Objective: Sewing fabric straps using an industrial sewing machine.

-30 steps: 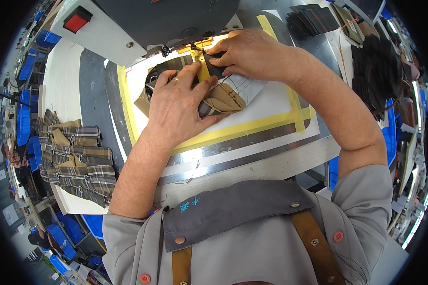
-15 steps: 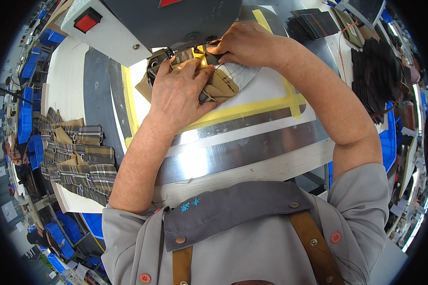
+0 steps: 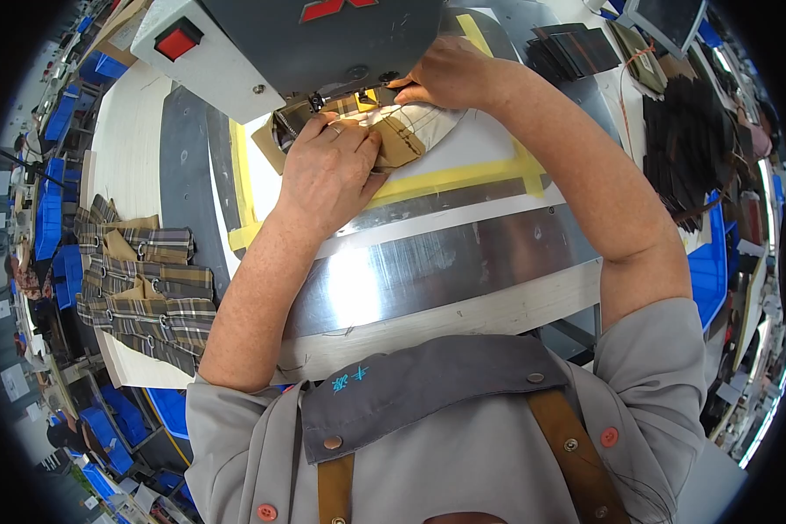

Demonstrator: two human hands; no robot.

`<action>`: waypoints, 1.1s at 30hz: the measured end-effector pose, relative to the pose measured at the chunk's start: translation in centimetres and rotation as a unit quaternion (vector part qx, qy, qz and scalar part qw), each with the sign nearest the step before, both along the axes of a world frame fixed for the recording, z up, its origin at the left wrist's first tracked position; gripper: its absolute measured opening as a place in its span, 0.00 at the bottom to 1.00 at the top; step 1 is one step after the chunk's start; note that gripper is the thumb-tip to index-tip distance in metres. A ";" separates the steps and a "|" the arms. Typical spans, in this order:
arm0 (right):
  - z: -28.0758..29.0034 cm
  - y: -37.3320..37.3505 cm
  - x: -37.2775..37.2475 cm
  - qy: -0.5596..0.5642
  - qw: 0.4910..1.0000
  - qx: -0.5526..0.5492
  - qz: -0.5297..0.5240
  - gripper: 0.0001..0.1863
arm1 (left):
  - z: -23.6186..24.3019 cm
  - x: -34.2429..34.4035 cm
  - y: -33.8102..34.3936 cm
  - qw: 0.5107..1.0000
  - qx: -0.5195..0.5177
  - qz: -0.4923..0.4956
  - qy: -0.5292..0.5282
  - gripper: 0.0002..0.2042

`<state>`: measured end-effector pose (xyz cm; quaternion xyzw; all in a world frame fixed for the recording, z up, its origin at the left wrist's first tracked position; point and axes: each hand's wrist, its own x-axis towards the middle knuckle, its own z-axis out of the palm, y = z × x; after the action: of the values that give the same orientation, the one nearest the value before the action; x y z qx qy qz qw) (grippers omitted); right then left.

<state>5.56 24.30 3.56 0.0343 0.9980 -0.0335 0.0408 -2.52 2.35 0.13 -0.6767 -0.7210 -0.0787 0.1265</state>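
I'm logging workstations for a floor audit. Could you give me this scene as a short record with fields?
Machine: sewing machine, dark grey head
Switch: red switch on its white housing
Workpiece: plaid-and-tan fabric piece, at the machine head
Left hand: laid on the fabric piece
Right hand: beside the piece's right part, partly hidden by the machine
Left side: overlapping plaid pieces with metal rings
Right side: pile of black pieces

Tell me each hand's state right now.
Left hand: open, resting on tan-and-plaid fabric piece.
Right hand: curled beside it; grip cannot be told.
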 end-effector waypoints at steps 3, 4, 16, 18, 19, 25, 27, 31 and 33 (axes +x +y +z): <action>0.2 0.0 0.0 -0.008 1.000 -0.017 -0.007 0.17 | 0.1 0.2 -0.2 1.000 0.001 0.002 -0.015 0.21; 0.1 0.1 0.0 -0.006 1.000 -0.016 -0.007 0.17 | 0.2 0.3 -0.3 1.000 0.007 0.003 -0.018 0.20; -2.2 1.4 1.4 0.091 0.991 -0.091 0.033 0.23 | 1.6 1.8 -3.2 0.993 0.099 -0.043 -0.043 0.10; -2.4 0.8 2.4 0.096 0.988 -0.103 0.057 0.24 | 1.6 2.3 -4.1 0.992 0.100 -0.047 -0.056 0.09; -2.2 0.2 2.9 0.088 0.988 -0.115 0.058 0.25 | 1.7 2.5 -4.6 0.993 0.087 -0.045 -0.067 0.10; -1.8 -2.3 5.5 0.053 0.989 -0.138 0.016 0.29 | 2.4 3.4 -6.5 0.991 0.066 -0.055 -0.105 0.11; -1.5 -2.4 6.1 0.078 0.987 -0.136 0.029 0.31 | 3.3 3.7 -6.9 0.992 0.059 -0.057 -0.097 0.11; -0.6 -2.4 5.4 0.019 0.991 -0.134 0.012 0.34 | 4.3 2.9 -6.7 0.985 0.071 -0.057 -0.144 0.07; -0.1 -2.2 5.1 0.001 0.990 -0.142 0.006 0.33 | 5.6 2.6 -6.5 0.979 0.098 -0.062 -0.165 0.06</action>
<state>10.65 22.05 3.49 0.0219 0.9834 -0.1743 0.0447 0.05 -4.15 5.69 -0.6819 -0.6776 -0.2672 0.0670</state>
